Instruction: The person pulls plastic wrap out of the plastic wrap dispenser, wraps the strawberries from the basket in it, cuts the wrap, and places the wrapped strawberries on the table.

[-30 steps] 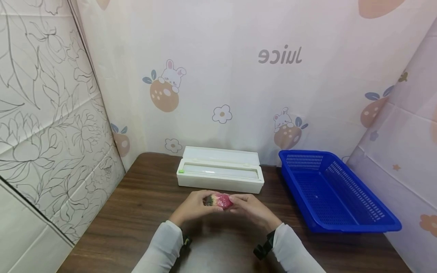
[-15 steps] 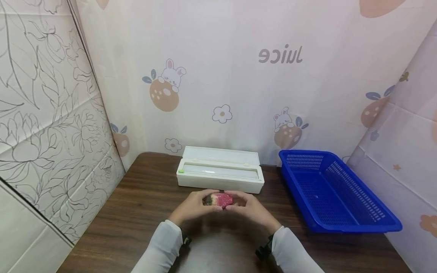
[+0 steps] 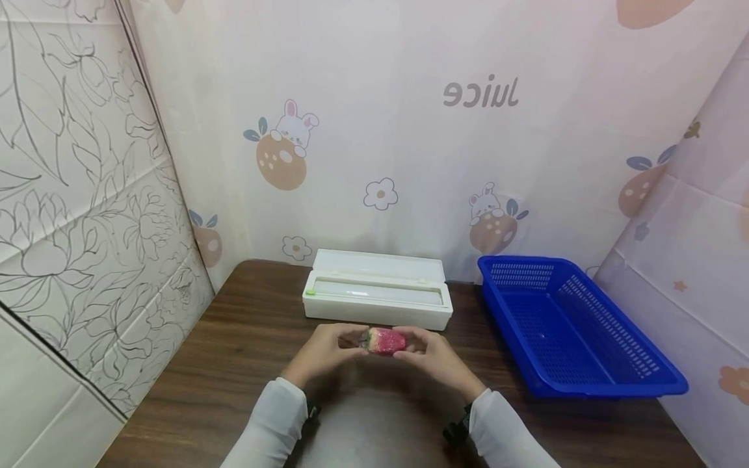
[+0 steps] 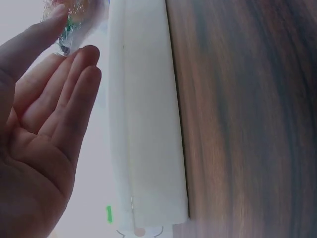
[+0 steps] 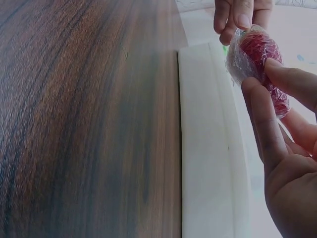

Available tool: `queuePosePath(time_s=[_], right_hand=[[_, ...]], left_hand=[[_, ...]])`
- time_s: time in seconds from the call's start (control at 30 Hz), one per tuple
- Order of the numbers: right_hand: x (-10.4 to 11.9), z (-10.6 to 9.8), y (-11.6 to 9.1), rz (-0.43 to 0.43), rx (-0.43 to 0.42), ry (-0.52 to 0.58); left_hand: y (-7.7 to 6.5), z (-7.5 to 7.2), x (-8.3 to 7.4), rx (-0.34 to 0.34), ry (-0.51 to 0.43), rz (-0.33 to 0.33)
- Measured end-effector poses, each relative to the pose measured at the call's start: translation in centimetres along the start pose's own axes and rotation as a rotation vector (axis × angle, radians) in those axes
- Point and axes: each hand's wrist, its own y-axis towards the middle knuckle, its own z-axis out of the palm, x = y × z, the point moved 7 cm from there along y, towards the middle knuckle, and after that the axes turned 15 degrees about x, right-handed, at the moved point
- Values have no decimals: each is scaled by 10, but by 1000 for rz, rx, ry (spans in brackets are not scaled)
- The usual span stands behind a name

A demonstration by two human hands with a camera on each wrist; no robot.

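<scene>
In the head view a red strawberry (image 3: 386, 341) with a pale, green-leafed end is held above the table between both hands. Clear cling film (image 5: 238, 62) wraps it, crinkled and shiny in the right wrist view. My left hand (image 3: 323, 352) pinches the film at the leafy end with thumb and fingers; its other fingers stretch out loosely. My right hand (image 3: 439, 359) grips the red tip end between thumb and fingers. Just behind the hands stands a white cling film dispenser (image 3: 377, 312), its lid up and a roll visible inside.
A blue perforated plastic basket (image 3: 608, 391) stands at the right of the brown wooden table (image 3: 234, 351). Patterned curtains (image 3: 380, 130) enclose the table at the back and sides.
The strawberry has shifted slightly right, and the left hand has drawn a little left. The right fingers, earlier closer over the strawberry, now hold its tip end.
</scene>
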Motion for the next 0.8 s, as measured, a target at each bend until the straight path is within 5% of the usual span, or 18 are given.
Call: queuePosePath(time_s=[0.33,0.63,0.8], right_hand=[[3,0,0,-44,-6,7],[-7,10,1,-39,73,43],[-8,19,-1,-76,122,-75]], left_hand=[[0,-4,1,-22,-2,-27],[-1,9,3,70,-13,-46],[0,16,7,99,40,-63]])
